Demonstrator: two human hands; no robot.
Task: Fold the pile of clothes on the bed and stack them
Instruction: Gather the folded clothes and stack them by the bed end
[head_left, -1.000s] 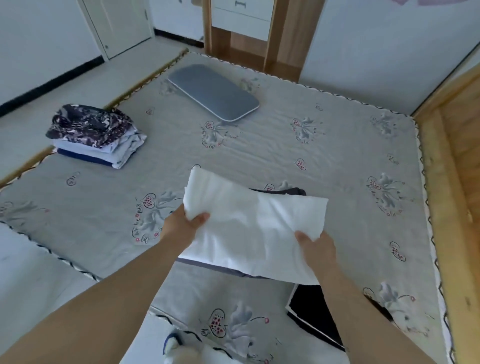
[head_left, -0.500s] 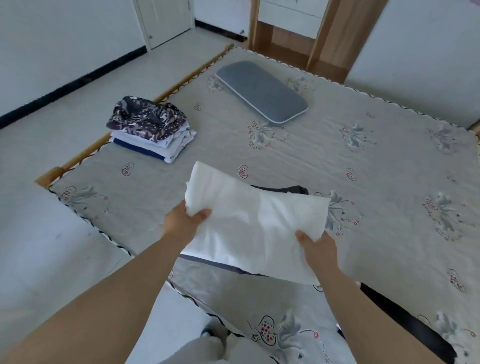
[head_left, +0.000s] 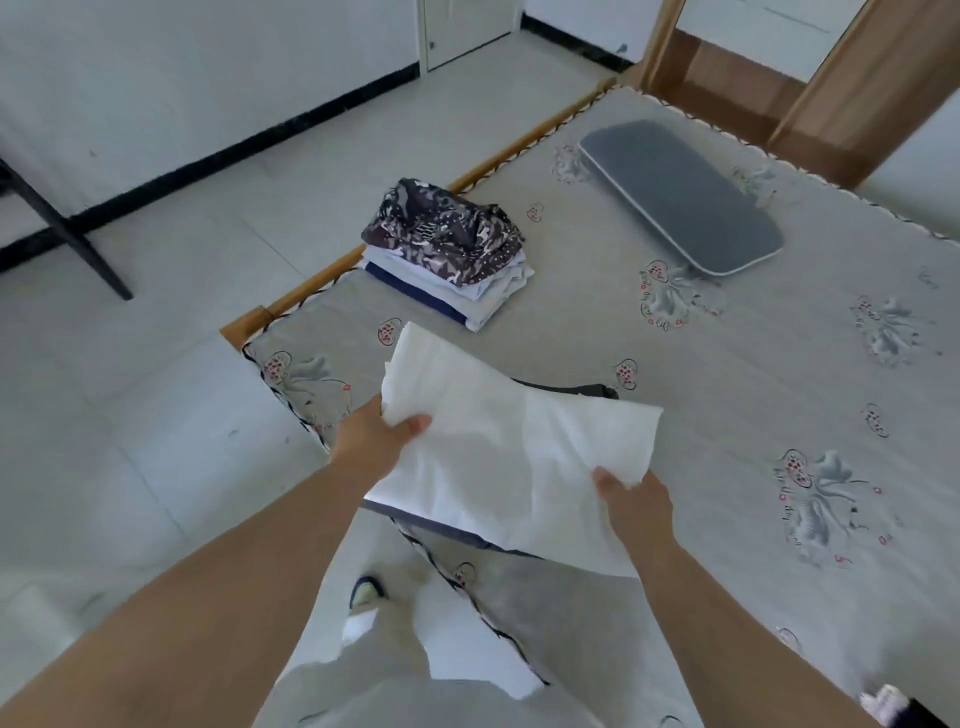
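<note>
White folded cloth (head_left: 514, 467) hangs at frame centre, gripped at its left edge by the left hand (head_left: 374, 441), thumb on top, and pinched at its lower right edge by the right hand (head_left: 636, 499). Above it, toward upper centre, a stack of folded clothes (head_left: 447, 254) sits on the bed (head_left: 727, 395), a grey pillow (head_left: 680, 195) upper right.

The bed (head_left: 727, 395) in front of me carried a stack of folded clothes (head_left: 447, 254) near its left edge and a grey pillow (head_left: 680, 195) farther back.
</note>
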